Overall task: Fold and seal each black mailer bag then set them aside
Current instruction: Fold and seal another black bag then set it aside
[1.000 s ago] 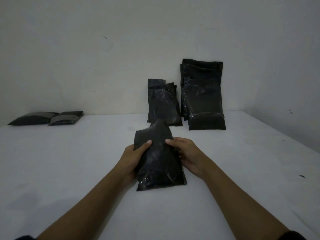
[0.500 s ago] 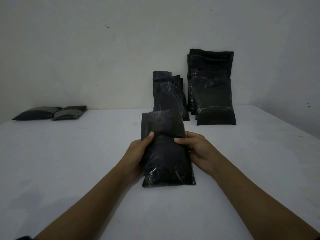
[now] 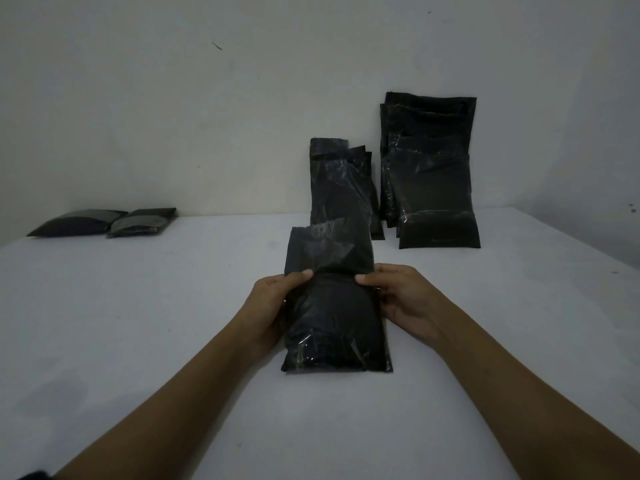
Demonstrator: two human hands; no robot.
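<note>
A filled black mailer bag [image 3: 334, 317] lies lengthwise on the white table [image 3: 138, 323] in front of me. Its empty top flap stands up past my thumbs. My left hand [image 3: 272, 306] grips the bag's left edge with the thumb pressed across the fold line. On the opposite edge my right hand [image 3: 401, 299] holds it the same way. Two narrow bags [image 3: 341, 188] and a stack of wider bags [image 3: 433, 174] lean upright against the back wall. Two flat, folded bags [image 3: 104, 221] lie at the far left.
A pale wall [image 3: 207, 116] rises behind the table and another closes in on the right. The table's right edge runs diagonally at the far right.
The flap has straightened from crumpled and tilted to upright and flat. Both thumbs have settled at the fold line. The view has tilted down slightly.
</note>
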